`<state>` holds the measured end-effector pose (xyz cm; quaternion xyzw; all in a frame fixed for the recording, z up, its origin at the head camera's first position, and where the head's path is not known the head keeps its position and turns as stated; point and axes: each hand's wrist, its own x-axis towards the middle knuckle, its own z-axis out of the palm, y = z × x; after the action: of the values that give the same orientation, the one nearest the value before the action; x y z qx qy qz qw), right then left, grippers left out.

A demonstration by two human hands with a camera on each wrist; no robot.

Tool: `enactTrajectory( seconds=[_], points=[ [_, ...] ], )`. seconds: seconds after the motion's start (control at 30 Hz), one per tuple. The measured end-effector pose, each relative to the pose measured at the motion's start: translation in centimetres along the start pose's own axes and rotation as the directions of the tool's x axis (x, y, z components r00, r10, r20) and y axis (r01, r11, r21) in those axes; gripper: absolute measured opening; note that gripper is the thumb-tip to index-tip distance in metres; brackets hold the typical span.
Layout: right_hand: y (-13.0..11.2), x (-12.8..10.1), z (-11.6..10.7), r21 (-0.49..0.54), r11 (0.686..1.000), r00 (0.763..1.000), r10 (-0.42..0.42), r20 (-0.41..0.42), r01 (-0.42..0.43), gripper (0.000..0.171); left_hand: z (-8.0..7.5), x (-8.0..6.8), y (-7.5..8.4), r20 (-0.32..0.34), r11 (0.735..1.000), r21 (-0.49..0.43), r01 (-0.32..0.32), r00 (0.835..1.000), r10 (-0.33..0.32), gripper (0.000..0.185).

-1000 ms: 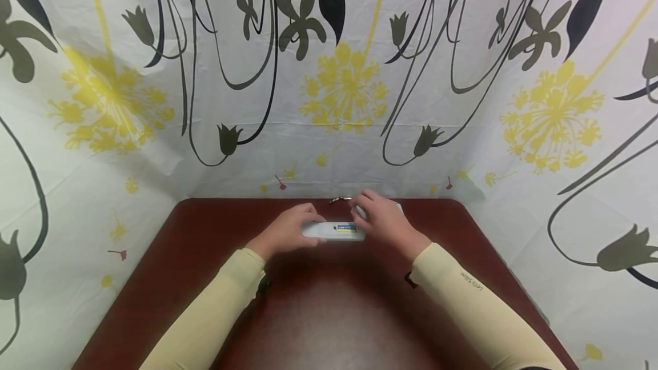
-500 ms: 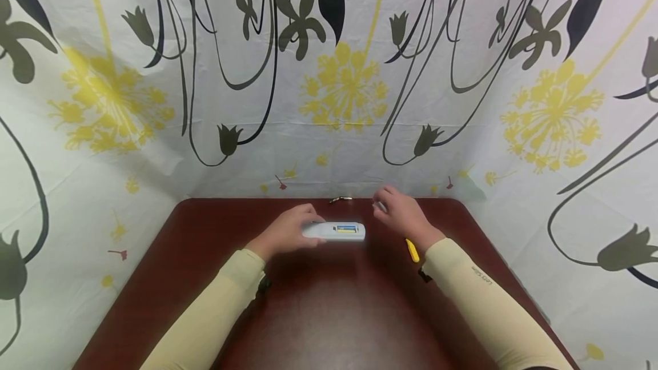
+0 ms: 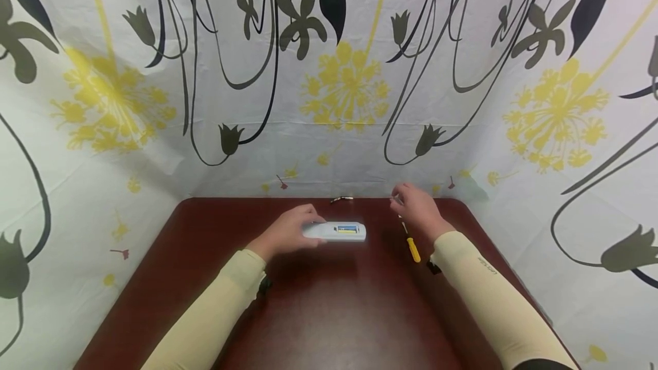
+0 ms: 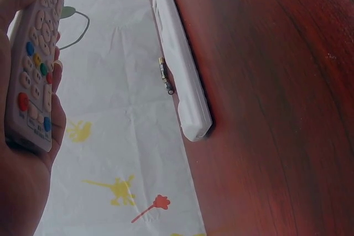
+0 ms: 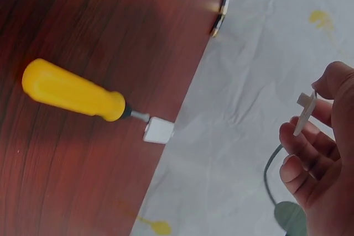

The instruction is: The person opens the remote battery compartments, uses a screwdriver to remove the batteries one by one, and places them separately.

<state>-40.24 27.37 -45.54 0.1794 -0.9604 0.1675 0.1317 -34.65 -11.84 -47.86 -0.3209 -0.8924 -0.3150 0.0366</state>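
Closest to me are my two yellow sleeves (image 3: 216,307), lying over the dark red bench (image 3: 329,307).

A bit further out, on my right side, a screwdriver (image 3: 413,249) with a yellow handle lies flat on the bench. A little white block (image 5: 159,130) sits right at its metal tip.

Next comes my left hand (image 3: 288,230). Its fingers are curled round a white remote (image 3: 335,231), near the middle of the bench. The buttons face my palm. The back faces up and is open, so I can see a blue and yellow battery (image 3: 346,229) inside.

My right hand (image 3: 418,209) is further out, near the far right corner, well apart from the remote. It pinches a small flat white piece (image 5: 305,113) between thumb and fingertips, up in the air.

At the far edge lie two loose batteries (image 3: 341,199), just beside the flowery cloth (image 3: 329,73).

I think a few things could go wrong. The white piece is thin and I only hold it by the tips, so it could slip and drop off the bench. The loose batteries are round and near the edge, so a bump could roll them off. If I tip the remote, its battery could fall out.
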Motion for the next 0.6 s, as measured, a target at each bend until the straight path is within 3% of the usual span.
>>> enactTrajectory(
  seconds=[0.43, 0.6],
  points=[
    [3.5, 1.1, 0.3, -0.003, 0.995, 0.995, 0.099, 0.028, -0.099, 0.021, 0.2, -0.1, -0.1, -0.008, 1.0, 0.015, 0.005, 1.0, -0.005, 0.044],
    [5.0, 1.6, 0.7, -0.022, 0.995, 0.995, 0.101, 0.018, -0.1, 0.02, 0.2, 0.2, 0.0, -0.011, 1.0, 0.023, -0.001, 1.0, 0.001, 0.044]
  ],
)
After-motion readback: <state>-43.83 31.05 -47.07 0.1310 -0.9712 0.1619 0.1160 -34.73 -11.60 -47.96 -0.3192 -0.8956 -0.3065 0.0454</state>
